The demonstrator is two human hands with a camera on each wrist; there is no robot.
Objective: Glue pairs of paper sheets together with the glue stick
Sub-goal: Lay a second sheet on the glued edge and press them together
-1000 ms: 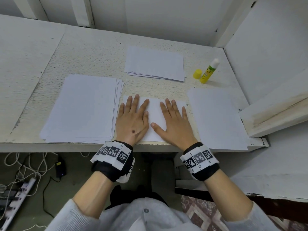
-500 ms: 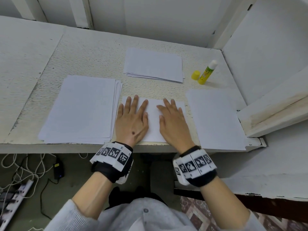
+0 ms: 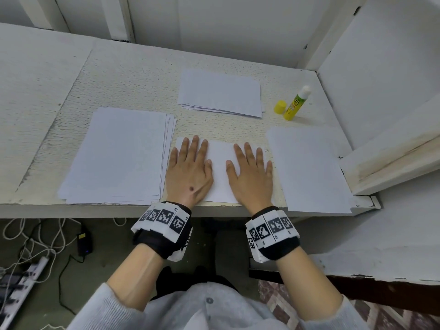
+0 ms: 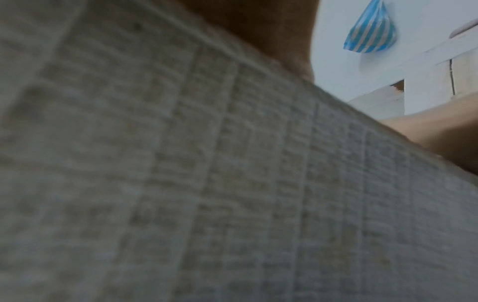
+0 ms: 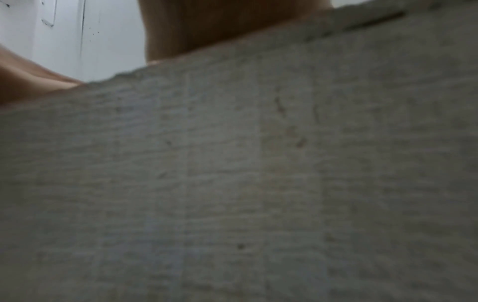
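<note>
At the near edge of the white desk (image 3: 133, 75), a small paper sheet (image 3: 217, 172) is pressed flat under both palms. The left hand (image 3: 189, 173) is laid on its left part with fingers straight and close together, nothing being grasped. The right hand (image 3: 252, 177) is laid on the right part of the same sheet, fingers likewise extended and slack, thumb angled inward; nothing is gripped by it either. A strip of bare paper is left visible between the two hands. Marker-printed wristbands (image 3: 164, 216) are worn on both wrists.

Just beside the left hand, a large stack of paper (image 3: 116, 154) is seen, its edges slightly fanned on the right side. To the right of the pressed sheet, a large single sheet (image 3: 309, 167) is laid, reaching to the desk's front edge.

Farther back, a smaller pile of sheets (image 3: 220, 92) is placed near the middle of the desk. Right of it, the glue stick (image 3: 297, 103) is stood open, its white glue tip exposed and its yellow-green tube leaning slightly. Its yellow cap (image 3: 280, 107) is set just beside the tube's base, separate from it.

Both wrist views are filled by a blurred textured desk surface, with only slivers of skin and white wall shown; a blue striped bag (image 4: 369, 34) is glimpsed in the left wrist view.
</note>
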